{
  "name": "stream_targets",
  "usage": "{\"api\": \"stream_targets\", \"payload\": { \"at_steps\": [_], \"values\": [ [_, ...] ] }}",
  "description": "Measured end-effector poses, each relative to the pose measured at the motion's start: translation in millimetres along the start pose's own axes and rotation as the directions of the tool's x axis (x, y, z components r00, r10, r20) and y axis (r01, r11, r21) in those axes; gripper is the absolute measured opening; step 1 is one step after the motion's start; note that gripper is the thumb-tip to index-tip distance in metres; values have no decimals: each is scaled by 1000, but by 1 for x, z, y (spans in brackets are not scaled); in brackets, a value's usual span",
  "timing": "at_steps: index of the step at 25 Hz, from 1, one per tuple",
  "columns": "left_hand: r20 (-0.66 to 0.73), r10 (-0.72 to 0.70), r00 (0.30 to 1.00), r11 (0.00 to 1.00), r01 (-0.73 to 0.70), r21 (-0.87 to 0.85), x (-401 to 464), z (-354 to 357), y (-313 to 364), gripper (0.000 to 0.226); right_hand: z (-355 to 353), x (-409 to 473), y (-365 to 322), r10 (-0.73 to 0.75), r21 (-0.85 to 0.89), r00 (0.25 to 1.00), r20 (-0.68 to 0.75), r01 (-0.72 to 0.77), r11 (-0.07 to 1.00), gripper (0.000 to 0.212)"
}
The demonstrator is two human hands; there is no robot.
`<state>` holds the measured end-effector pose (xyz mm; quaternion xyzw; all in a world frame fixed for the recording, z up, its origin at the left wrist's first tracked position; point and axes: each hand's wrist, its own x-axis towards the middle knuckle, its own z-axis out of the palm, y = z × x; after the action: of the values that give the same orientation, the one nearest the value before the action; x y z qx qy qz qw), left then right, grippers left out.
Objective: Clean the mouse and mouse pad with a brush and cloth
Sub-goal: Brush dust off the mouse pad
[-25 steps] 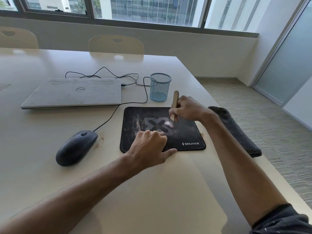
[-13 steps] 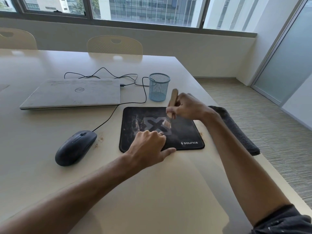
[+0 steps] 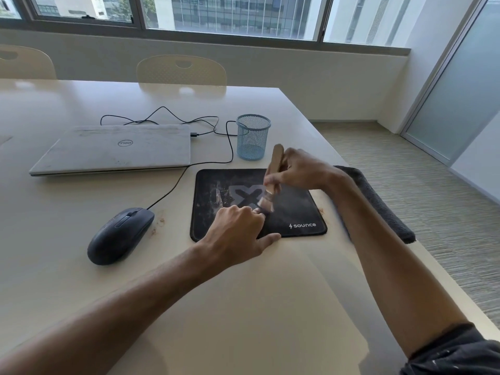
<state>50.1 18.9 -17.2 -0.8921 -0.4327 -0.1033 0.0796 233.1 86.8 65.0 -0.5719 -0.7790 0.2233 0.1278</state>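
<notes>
Right hand [image 3: 300,171] grip clamped on brush [image 3: 270,182], bristles now swept nearer the mouse pad [image 3: 295,209] centre logo; left hand [image 3: 238,234] flat, pinning pad's near edge; mouse [image 3: 119,235] left of pad, unbrushed.

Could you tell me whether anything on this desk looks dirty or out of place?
Yes: pale dusty smears cover the left half of the mouse pad, and brownish crumbs lie on the table between it and the mouse. The laptop lid looks smudged too.
</notes>
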Motion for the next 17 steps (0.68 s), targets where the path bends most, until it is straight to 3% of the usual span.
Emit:
{"api": "stream_targets", "payload": {
  "at_steps": [2,4,6,8,10,12,13,15,17],
  "values": [
    [-4,-1,1000,1000,1,-6,0,1,0,70,-3,0,8,83,-53,996,43,-81,995,12],
    [-11,0,1000,1000,0,-18,1,3,1,71,-10,-2,12,140,-167,990,-9,-140,976,15],
    [-20,-4,1000,1000,4,-13,1,4,0,73,-9,-2,7,47,-113,994,-95,-58,992,15],
    [-25,-7,1000,1000,7,-8,1,4,0,74,0,-3,1,9,-61,998,-63,-13,998,13],
    [-31,-10,999,1000,9,-20,1,4,0,75,-2,-3,7,110,-120,992,-69,-118,986,11],
    [-37,-9,999,1000,9,-20,0,4,0,81,-11,-7,11,192,-257,967,-167,-231,938,11],
    [-35,-11,999,1000,11,-17,1,4,-1,83,-13,-8,11,171,-255,965,-198,-219,942,11],
    [-24,-11,1000,1000,11,-10,1,4,-1,80,-6,-5,7,92,-67,989,-112,-100,993,12],
    [-18,-7,1000,1000,7,-9,2,3,-1,74,0,-4,7,114,-15,990,-80,-115,993,12]
  ]
}}
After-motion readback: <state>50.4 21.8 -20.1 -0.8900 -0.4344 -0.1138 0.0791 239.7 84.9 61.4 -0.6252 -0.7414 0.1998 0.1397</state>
